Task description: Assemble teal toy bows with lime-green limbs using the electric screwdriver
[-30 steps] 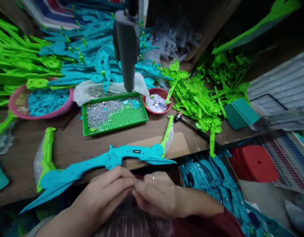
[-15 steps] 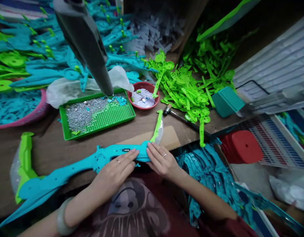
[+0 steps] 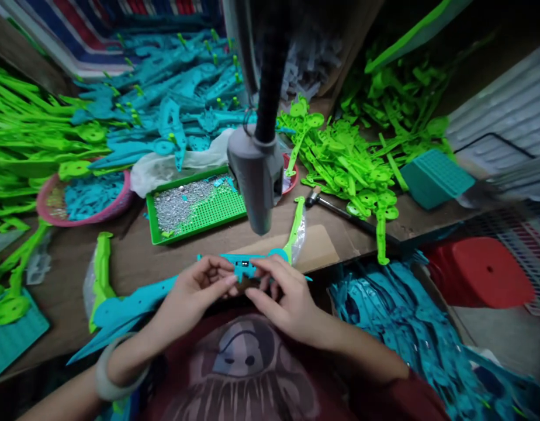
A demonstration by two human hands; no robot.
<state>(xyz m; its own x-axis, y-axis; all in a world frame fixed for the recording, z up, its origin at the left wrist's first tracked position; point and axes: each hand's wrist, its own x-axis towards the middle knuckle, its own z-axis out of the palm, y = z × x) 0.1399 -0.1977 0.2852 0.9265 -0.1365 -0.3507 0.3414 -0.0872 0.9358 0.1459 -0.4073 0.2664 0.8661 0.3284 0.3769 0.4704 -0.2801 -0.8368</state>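
Observation:
A teal toy bow (image 3: 138,299) with lime-green limbs lies across the front edge of the bench. Its middle has a small black slot (image 3: 242,264), and a green limb with a clear cover (image 3: 296,231) rises at its right end. Over the bow's near side is my left hand (image 3: 204,283), fingers curled with thumb and fingertips drawn together. Facing it, my right hand (image 3: 287,292) has bent fingers, the index fingertip beside the slot. Small teal bits show between the fingertips; what either hand grips is too small to make out.
A grey hanging screwdriver (image 3: 255,181) hangs just beyond my hands. Behind it stand a green tray (image 3: 200,235) of screws and a pink basket (image 3: 83,221). A hammer (image 3: 340,213) lies near piled lime-green parts (image 3: 344,158). A red stool (image 3: 480,272) stands at right.
Both hands have lifted from lying flat on the bow, and their fingers are curled now. The view has shifted left, and the screwdriver hangs upright nearer the middle.

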